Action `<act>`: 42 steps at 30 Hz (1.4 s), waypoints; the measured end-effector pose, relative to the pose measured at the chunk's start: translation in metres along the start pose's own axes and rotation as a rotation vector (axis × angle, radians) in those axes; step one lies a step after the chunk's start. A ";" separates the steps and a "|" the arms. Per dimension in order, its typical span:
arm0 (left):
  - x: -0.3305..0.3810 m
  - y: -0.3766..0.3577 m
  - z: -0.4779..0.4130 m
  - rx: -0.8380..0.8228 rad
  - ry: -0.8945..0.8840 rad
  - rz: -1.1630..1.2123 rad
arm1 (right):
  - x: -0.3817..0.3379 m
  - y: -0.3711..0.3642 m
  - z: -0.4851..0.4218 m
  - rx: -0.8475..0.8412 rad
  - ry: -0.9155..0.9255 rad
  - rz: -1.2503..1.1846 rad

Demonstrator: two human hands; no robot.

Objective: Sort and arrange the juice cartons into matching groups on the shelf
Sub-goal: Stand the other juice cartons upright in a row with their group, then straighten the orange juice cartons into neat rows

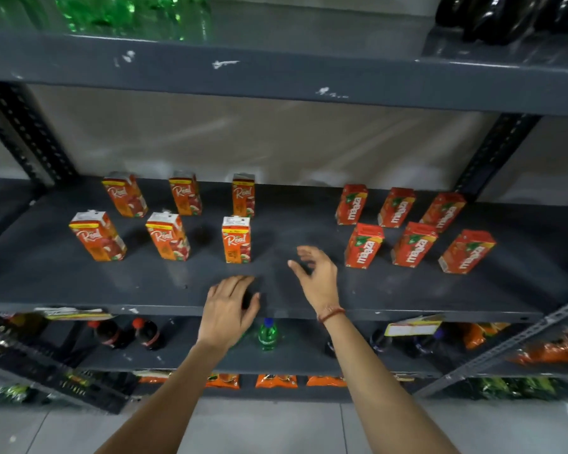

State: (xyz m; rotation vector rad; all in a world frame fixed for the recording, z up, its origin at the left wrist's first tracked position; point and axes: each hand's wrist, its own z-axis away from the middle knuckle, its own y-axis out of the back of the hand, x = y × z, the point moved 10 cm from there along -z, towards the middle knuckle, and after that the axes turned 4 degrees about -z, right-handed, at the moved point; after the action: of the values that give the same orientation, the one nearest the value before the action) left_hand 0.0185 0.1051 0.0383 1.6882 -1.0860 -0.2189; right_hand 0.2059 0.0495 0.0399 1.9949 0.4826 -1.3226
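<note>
Head-worn, wide-angle, close in, tilted forward and down onto the grey metal shelf (276, 290); floor at frame bottom.

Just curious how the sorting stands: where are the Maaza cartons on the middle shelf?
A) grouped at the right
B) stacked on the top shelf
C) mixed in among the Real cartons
A: six Maaza cartons stand together at the right, six Real cartons at the left.

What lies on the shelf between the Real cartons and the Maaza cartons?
Only bare dark grey metal shelf; the open right hand hovers at its front, head view.
</note>
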 end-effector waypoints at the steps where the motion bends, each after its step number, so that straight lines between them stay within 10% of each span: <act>1: 0.019 -0.007 -0.003 -0.004 -0.025 0.025 | 0.005 0.022 0.007 0.056 0.007 0.012; 9: 0.126 -0.080 -0.045 -0.094 0.241 0.456 | 0.057 0.179 0.037 0.558 -0.168 0.102; 42: 0.159 -0.100 -0.069 0.152 0.539 0.364 | 0.087 0.196 -0.005 0.484 -0.331 0.217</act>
State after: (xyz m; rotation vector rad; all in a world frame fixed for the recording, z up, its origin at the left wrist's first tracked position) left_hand 0.2062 0.0357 0.0394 1.5185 -0.9857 0.5351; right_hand 0.3692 -0.0892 0.0277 2.0623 -0.2273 -1.6985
